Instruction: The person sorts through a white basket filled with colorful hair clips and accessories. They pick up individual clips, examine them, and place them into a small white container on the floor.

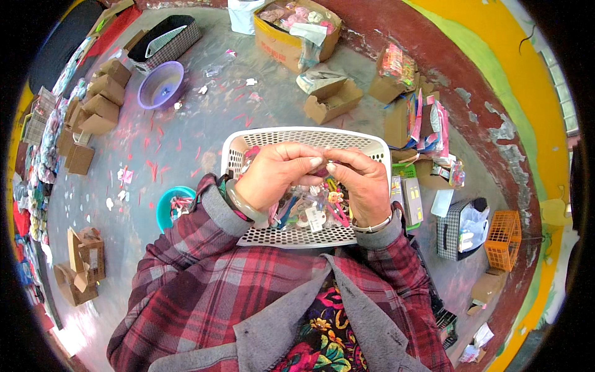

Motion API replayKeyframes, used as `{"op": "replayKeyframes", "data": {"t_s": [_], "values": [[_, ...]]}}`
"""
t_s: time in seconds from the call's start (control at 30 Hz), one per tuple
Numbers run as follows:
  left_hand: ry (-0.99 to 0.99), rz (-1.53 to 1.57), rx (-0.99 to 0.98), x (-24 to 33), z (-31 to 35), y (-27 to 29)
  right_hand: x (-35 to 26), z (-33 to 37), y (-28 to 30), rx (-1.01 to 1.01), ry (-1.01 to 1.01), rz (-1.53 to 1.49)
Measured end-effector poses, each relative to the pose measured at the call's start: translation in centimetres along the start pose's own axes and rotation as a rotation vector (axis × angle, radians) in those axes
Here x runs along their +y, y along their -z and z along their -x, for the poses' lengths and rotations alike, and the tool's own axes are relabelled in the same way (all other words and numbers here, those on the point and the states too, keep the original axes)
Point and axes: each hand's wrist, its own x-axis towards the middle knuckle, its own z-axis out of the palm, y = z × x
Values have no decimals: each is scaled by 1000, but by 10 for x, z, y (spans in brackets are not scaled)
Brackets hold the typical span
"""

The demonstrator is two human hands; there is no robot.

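Above a white perforated plastic basket, my left hand and my right hand meet fingertip to fingertip. Both are closed in a pinch. Whatever sits between the fingertips is too small and too covered to name. Inside the basket, below the hands, lies a jumble of small colourful accessories, among them a white tag and a yellow and pink trinket. My wrists hide parts of the basket's sides.
Left of the basket stands a teal bowl of small pieces; farther off is a purple basin. Cardboard boxes stand around the floor. At right are a green-edged tray, a checked bin and an orange crate.
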Motion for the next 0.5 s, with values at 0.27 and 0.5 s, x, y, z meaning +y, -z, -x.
{"op": "replayKeyframes", "data": {"t_s": [0.27,0.5], "values": [[48,108,-88,1,-1,5,0,1,0,-21,50,13],[53,183,-165,1,0,9,-4,2,5,-75,140,218]]}}
